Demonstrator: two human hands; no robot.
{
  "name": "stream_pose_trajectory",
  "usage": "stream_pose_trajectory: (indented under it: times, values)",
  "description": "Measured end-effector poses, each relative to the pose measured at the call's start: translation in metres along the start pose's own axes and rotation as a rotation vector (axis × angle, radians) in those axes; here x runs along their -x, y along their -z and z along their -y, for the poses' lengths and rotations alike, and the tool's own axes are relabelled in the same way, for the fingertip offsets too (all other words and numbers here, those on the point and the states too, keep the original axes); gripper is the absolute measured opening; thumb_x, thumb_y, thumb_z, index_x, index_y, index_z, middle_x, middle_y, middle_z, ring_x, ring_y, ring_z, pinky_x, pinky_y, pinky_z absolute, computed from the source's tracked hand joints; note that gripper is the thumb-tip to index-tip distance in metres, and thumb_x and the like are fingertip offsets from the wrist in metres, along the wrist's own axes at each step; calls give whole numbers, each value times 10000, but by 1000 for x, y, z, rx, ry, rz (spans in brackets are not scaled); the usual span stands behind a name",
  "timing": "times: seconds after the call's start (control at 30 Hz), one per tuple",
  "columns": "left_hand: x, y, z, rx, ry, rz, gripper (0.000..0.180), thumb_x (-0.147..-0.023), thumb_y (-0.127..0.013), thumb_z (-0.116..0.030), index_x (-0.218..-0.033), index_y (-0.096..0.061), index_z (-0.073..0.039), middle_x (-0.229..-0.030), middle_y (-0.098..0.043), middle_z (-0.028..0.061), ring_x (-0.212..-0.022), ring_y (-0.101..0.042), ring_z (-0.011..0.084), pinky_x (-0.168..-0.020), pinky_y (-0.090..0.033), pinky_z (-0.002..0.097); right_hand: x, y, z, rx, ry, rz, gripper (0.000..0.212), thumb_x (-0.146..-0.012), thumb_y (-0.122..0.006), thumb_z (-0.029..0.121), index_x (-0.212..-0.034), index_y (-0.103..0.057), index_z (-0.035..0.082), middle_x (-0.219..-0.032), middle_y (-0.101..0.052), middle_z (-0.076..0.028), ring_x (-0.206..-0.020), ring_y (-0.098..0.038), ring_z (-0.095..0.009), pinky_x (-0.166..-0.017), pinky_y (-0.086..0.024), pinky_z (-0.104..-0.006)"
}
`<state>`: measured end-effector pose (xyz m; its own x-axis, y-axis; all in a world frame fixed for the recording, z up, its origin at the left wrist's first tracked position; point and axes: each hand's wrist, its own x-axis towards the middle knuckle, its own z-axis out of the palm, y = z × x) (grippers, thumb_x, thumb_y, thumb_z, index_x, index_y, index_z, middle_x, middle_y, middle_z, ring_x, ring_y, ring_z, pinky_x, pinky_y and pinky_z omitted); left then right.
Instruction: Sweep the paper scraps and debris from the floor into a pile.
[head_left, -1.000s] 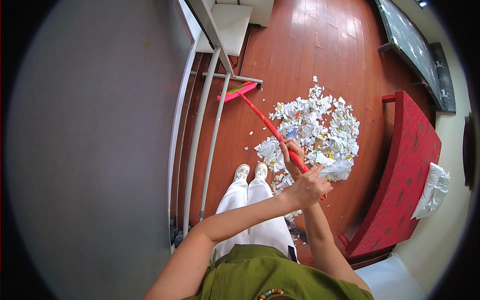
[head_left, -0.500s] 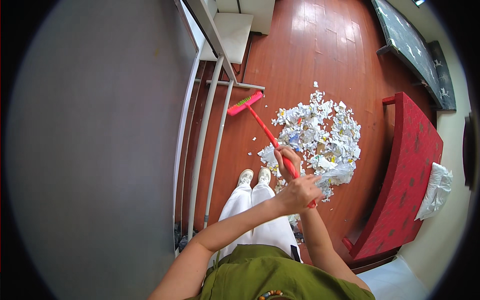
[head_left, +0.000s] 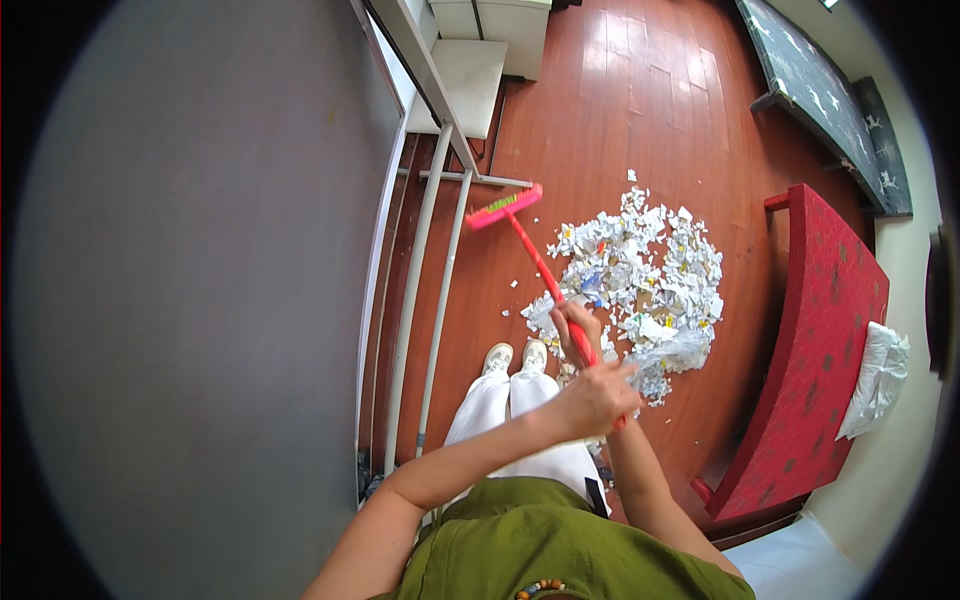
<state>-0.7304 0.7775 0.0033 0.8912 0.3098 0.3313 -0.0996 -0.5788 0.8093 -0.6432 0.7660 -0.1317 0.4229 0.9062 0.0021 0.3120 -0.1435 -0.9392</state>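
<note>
I hold a broom (head_left: 535,256) with a red handle. Its pink head with yellow-green bristles is by the foot of a metal frame. My left hand (head_left: 594,398) is closed around the handle near its top end. Further down the handle, my right hand (head_left: 577,330) grips it too, its forearm passing beneath my left hand. A wide heap of torn white paper scraps (head_left: 690,270) lies on the floor to the right of the broom head. Clear crumpled plastic (head_left: 672,350) rests on the heap's near side, partly behind my left hand.
A light metal frame (head_left: 410,290) and a large grey panel (head_left: 200,300) line my left. On the right stands a red patterned bench (head_left: 815,360), with a white plastic package (head_left: 875,380) beside it. A dark patterned seat (head_left: 820,90) and a white-topped stool (head_left: 465,80) are farther off.
The broom head has shifted slightly right, away from the frame. Both hands keep their hold on the handle. The paper heap looks the same.
</note>
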Motion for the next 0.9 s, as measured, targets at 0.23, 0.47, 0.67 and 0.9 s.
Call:
stream_pose_trajectory:
  times: [0.23,0.47,0.67,0.9]
  values:
    - [-5,-26,6,22,166,23,181,-753,-751,-100,-715,-579,-56,-922,-698,176,-1093,-655,336,-922,-519,475,3,17,-25,35,82,14,114,-896,-682,46,-814,-630,-14,-803,-662,-137,-669,-641,-256,-628,-493,-341]
    - [-1,-14,-61,121,6,106,139,-734,-702,-44,-723,-563,-42,-801,-676,118,-1118,-657,351,-986,-504,468,63,41,27,8,-73,-117,126,-924,-662,40,-816,-632,-16,-842,-686,-104,-695,-614,-176,-644,-481,-298]
    - [-28,-4,-54,90,-56,19,224,-823,-714,-69,-675,-551,-27,-769,-638,145,-1152,-633,363,-1000,-495,471,17,62,28,67,-17,-195,130,-940,-641,45,-823,-640,-13,-795,-661,-119,-691,-610,-177,-673,-485,-304]
    - [-39,4,30,-57,120,-68,161,-845,-717,-114,-775,-619,-7,-795,-621,136,-987,-639,352,-938,-519,455,-68,35,-31,105,222,-350,203,-926,-646,63,-757,-550,6,-692,-538,-139,-593,-518,-264,-581,-420,-375]
